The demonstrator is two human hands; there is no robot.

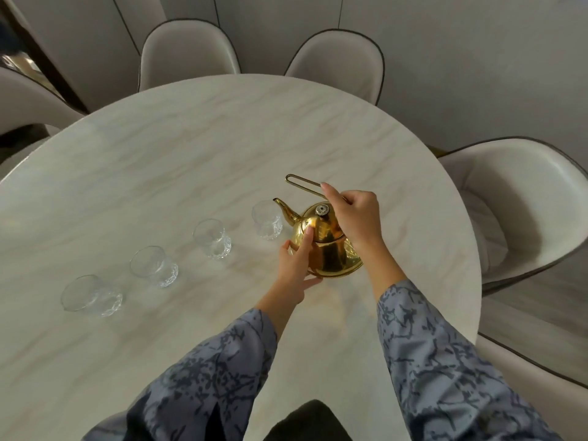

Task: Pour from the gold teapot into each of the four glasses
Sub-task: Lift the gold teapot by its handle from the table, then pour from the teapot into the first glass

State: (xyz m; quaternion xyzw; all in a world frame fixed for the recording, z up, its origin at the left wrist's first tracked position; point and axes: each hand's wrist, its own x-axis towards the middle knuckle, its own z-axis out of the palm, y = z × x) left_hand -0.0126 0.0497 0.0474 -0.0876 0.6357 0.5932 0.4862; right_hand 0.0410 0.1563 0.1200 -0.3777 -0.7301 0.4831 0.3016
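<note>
This looks like a dining room in a home. A large round marble-look tabletop [191, 148] is ringed by cream upholstered chairs [187, 49] with dark piping, set before pale panelled walls [445, 58], with wood-look flooring [541, 307] at the right. Four clear glasses [210, 238] and a gold teapot [331, 246] stand on it, as for serving tea.

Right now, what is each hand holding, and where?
Right hand grips the gold teapot by its wire handle; left hand steadies its body.
</note>
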